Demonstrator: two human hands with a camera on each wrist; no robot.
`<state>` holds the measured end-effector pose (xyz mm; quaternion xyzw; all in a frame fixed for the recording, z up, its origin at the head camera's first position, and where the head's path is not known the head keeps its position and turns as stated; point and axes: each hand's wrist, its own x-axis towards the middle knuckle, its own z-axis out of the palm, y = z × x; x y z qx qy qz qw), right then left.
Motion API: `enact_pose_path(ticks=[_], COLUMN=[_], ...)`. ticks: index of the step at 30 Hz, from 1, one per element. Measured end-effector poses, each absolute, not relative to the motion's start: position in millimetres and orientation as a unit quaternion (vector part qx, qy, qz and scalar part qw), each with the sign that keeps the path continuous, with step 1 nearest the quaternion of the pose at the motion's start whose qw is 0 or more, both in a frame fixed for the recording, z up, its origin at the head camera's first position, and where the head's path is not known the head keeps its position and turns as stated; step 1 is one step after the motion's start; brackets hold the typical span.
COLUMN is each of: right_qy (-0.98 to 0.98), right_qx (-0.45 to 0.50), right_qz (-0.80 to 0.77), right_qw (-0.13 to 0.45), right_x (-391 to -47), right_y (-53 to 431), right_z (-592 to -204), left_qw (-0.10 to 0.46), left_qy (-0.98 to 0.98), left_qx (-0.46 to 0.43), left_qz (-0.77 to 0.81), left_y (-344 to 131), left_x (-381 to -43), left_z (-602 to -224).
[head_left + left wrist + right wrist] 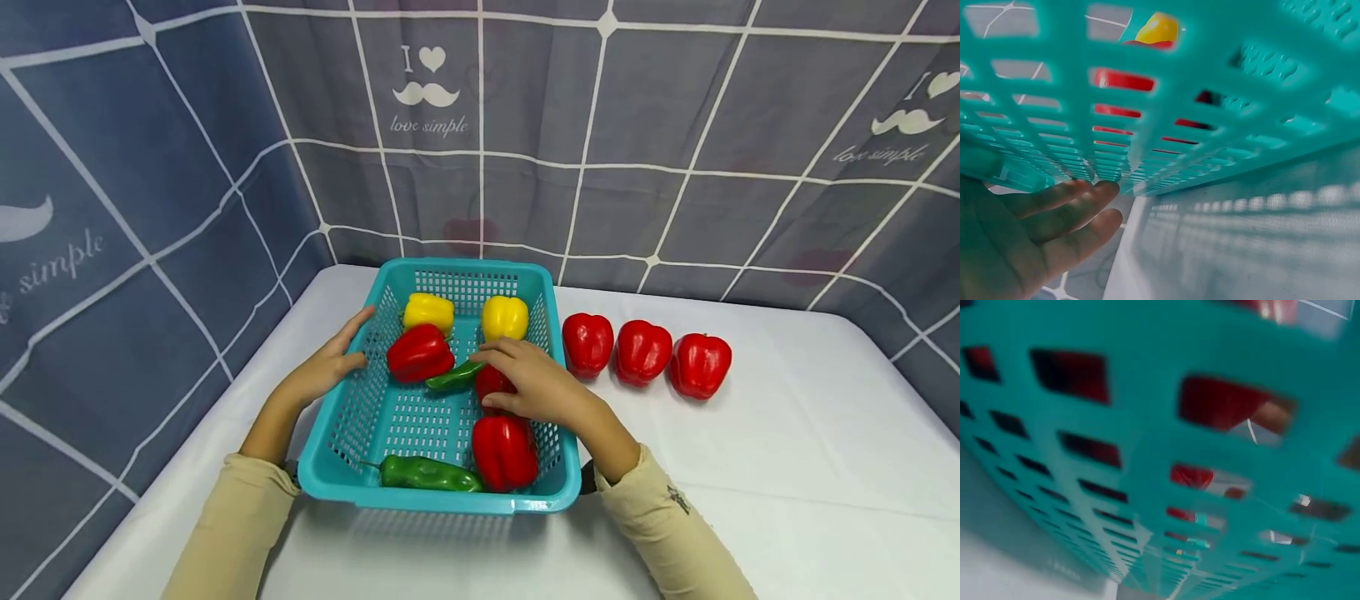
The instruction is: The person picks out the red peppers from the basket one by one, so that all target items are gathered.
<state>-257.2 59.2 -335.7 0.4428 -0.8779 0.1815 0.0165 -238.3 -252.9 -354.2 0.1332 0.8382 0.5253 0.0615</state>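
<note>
A turquoise basket (pixel 450 497) holds yellow, red and green peppers. My right hand (pixel 536 385) reaches over its right wall and grips a red bell pepper (pixel 491 387), largely hidden beneath the palm, between fingers and thumb. A green chili pepper (pixel 453 377) lies by those fingertips, and another red bell pepper (pixel 504 454) sits just in front of the hand. My left hand (pixel 324 367) is at the outside of the left wall, fingers extended; the left wrist view shows this hand (pixel 1041 237) with its fingertips right at the perforated side. Basket wall fills the right wrist view.
Also in the basket are two yellow bell peppers (pixel 428 313), (pixel 505 318) a red bell pepper (pixel 420 353) and a long green pepper (pixel 429 475). Three red bell peppers (pixel 643 352) stand in a row on the white table (pixel 787 450), right of the basket. A patterned curtain (pixel 540 100) hangs behind.
</note>
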Motion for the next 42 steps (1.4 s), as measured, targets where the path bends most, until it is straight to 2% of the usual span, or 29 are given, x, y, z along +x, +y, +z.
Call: enact_pose_path(ticks=[19,27,42], right_qy=[-0.865,-0.877,-0.895], right_qx=[0.478,0.468,0.439], right_qz=[0.149,0.09,0.02], right_qw=[-0.032,-0.06,-0.074], right_x=[-230,-218,-211], right_y=[81,83,70], right_z=[-329,-328,-329], left_qw=[0.068,0.066,0.065], left_qy=[0.834,0.837,0.838], left_qx=[0.139,0.138,0.139], left_qz=[0.53,0.526,0.524], left_y=[-254,-254,-254], left_x=[-240,-241,-238], left_z=[-353,-355,-354])
